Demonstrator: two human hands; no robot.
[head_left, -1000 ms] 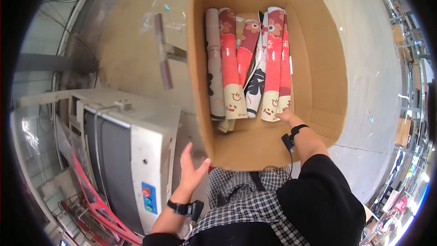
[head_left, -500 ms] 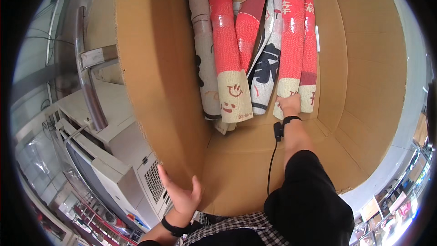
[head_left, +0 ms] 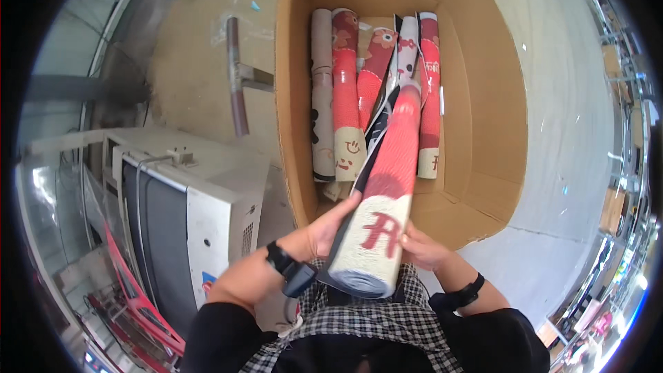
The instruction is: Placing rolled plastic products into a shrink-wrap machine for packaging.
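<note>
A rolled mat [head_left: 388, 200], red with a cream end and a dark red character, slants up out of the cardboard box toward me. My left hand [head_left: 330, 228] is closed on its left side, partly hidden by a dark loose flap of the mat. On the right side, my right hand [head_left: 423, 247] grips the cream part near the close end. Several other rolls lie in the box: a grey one [head_left: 322, 103], a red one with a smile drawing [head_left: 347, 97], a flowered red one [head_left: 376, 72] and another red roll [head_left: 429, 97] at the right.
The tall-walled cardboard box [head_left: 483, 131] stands open in front of me. To its left are a metal bar [head_left: 236, 76] and a white machine [head_left: 207, 217] with a dark panel. Pale floor [head_left: 559, 97] runs along the right, with stocked shelves [head_left: 615, 186] beyond.
My right hand has lifted a red rolled mat from the box and brought it toward me. My left hand, earlier open near the box wall, now holds it too. The view has moved back.
</note>
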